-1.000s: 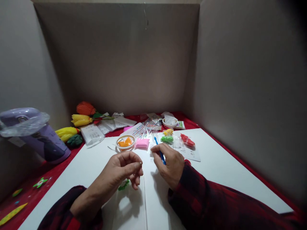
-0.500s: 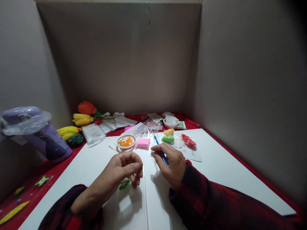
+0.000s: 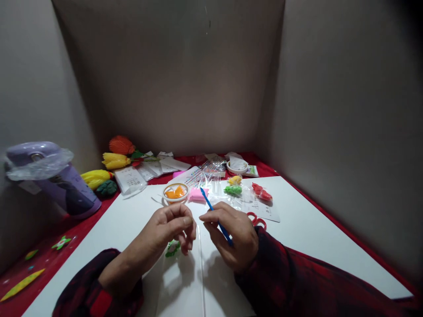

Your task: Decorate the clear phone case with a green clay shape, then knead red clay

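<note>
Here our left hand pinches shut — on what, we cannot tell — just above the green clay piece; our right hand grips the blue tool. We judge the piece shaped, its detailing unfinished.

Dark red-and-black checked long sleeves: left sleeve lower left, right sleeve lower right, cuffs at the wrists; left grip and right grip bare.
</note>
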`<state>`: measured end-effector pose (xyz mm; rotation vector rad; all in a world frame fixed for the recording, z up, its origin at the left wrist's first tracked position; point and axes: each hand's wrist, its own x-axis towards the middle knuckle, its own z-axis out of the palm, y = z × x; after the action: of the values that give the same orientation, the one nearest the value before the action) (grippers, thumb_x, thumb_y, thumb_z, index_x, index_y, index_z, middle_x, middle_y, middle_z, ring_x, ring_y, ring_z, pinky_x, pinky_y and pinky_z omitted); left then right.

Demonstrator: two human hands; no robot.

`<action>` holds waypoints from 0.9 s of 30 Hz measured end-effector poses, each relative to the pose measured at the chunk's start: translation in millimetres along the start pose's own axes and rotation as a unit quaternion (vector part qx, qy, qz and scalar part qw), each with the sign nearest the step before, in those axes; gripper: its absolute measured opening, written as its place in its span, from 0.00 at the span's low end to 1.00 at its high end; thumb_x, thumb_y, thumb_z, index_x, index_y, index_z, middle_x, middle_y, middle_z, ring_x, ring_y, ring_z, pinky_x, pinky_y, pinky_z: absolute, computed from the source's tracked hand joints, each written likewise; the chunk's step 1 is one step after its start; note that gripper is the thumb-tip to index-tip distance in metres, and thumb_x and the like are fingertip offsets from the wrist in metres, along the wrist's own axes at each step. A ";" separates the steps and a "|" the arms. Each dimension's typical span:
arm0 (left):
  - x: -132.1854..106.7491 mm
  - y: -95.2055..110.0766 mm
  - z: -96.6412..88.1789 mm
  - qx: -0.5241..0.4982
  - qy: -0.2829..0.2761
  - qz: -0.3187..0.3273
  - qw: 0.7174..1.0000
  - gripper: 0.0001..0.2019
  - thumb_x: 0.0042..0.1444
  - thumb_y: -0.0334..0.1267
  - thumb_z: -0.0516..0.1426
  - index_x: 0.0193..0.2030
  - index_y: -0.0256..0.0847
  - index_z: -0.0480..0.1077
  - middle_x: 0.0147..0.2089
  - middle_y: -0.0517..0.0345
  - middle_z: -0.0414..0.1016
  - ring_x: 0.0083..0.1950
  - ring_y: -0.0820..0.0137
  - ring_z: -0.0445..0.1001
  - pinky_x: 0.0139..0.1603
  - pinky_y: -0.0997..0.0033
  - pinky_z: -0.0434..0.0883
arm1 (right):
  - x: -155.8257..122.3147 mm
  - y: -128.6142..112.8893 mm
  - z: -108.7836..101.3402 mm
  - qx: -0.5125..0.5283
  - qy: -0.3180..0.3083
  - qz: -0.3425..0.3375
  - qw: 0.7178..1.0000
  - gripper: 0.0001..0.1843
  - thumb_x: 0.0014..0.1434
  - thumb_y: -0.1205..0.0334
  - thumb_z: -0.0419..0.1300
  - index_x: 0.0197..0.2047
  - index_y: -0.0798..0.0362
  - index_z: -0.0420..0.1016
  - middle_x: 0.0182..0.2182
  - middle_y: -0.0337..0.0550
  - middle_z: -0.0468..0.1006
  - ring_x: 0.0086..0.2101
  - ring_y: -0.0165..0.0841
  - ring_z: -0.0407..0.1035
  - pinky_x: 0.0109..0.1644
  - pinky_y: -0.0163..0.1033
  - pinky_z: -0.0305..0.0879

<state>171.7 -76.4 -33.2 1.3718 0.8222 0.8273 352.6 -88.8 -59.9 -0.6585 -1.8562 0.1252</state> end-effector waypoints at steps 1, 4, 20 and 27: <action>-0.2 0.4 -1.5 -0.015 0.000 0.006 1.000 0.09 0.58 0.33 0.53 0.26 0.36 0.66 0.23 0.60 0.71 0.22 0.75 0.69 0.24 0.75 0.66 | 0.2 -1.4 -0.1 0.001 0.002 0.001 1.000 0.10 0.60 0.72 0.51 0.38 0.57 0.73 0.27 0.47 0.73 0.28 0.34 0.67 0.29 0.38 0.64; -1.7 3.4 -8.3 -0.044 0.014 0.033 0.998 0.14 0.61 0.35 0.47 0.25 0.37 0.64 0.23 0.60 0.67 0.22 0.73 0.66 0.23 0.73 0.67 | 0.7 -4.8 -0.7 0.004 0.007 0.003 1.000 0.10 0.60 0.72 0.52 0.37 0.57 0.74 0.27 0.47 0.74 0.28 0.33 0.68 0.28 0.38 0.64; 0.0 5.1 -22.4 0.007 0.126 -0.001 0.992 0.07 0.53 0.34 0.53 0.25 0.38 0.63 0.21 0.64 0.64 0.18 0.78 0.60 0.16 0.80 0.58 | 1.9 -8.0 -0.9 -0.009 0.025 0.003 1.000 0.09 0.58 0.73 0.54 0.38 0.56 0.74 0.27 0.46 0.74 0.28 0.33 0.68 0.29 0.39 0.66; -5.8 20.1 -39.0 0.062 0.164 0.052 0.983 0.09 0.52 0.32 0.55 0.22 0.38 0.62 0.20 0.65 0.62 0.19 0.78 0.57 0.17 0.78 0.52 | 3.1 -11.5 -4.9 -0.003 0.039 -0.001 0.999 0.09 0.57 0.75 0.55 0.38 0.57 0.74 0.27 0.46 0.74 0.28 0.33 0.68 0.30 0.38 0.67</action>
<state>134.4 -62.0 -14.2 1.4162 1.0773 1.1181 351.9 -98.0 -50.9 -0.6567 -1.7831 0.0926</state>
